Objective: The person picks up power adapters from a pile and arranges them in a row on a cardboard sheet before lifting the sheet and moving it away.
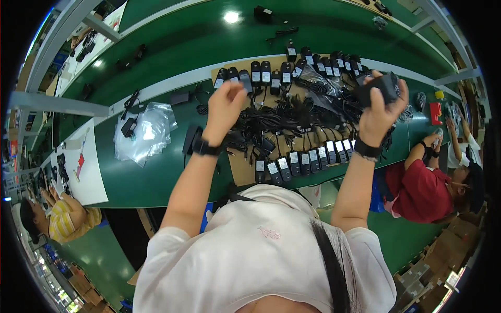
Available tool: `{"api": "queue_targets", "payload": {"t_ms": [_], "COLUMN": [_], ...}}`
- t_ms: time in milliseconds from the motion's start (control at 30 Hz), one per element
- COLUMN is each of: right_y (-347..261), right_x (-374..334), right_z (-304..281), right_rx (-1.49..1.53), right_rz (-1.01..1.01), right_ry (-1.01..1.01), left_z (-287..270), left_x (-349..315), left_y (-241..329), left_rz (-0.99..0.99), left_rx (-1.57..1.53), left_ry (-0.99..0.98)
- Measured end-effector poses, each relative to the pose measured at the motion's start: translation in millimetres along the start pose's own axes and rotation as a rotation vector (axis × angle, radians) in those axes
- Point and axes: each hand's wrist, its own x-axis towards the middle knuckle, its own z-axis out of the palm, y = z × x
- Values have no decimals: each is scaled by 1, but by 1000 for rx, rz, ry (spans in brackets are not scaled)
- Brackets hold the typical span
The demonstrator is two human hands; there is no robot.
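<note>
While the two bare arms are reaching out over the green table (pixel 125 180), the right hand (pixel 383 107) is gripping a blocky black item (pixel 386 87), thumb and fingers wrapping around it above the right end of the layout. The left hand (pixel 226 107) is hovering near the left end of the upper row of black adapters (pixel 266 73), its fingers curling close together; I can't tell whether anything is sitting between the fingertips. A lower row of adapters (pixel 294 163) is lying nearer the person, pale labels facing up, and a tangle of black cables (pixel 266 122) is filling the space between the rows. Brown cardboard (pixel 242 169) is showing beneath them. Off to the left, clear plastic bags (pixel 146 136) are lying in a pile. On the right, a co-worker in a red top (pixel 425 193) is sitting by the table.
</note>
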Motion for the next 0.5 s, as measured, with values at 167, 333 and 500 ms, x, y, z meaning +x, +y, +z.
{"api": "queue_targets", "payload": {"t_ms": [167, 333, 500], "right_y": [-18, -47, -5], "right_x": [22, 55, 64], "right_z": [3, -2, -11], "right_rx": [-114, -185, -889], "right_rz": [-105, 210, 479], "right_ry": [10, -13, -336], "left_z": [108, 194, 212], "left_x": [134, 209, 213], "left_y": [1, -34, -72], "left_rz": [161, -42, -102], "left_rx": [132, 297, 348], "left_ry": [-148, -203, -395]}}
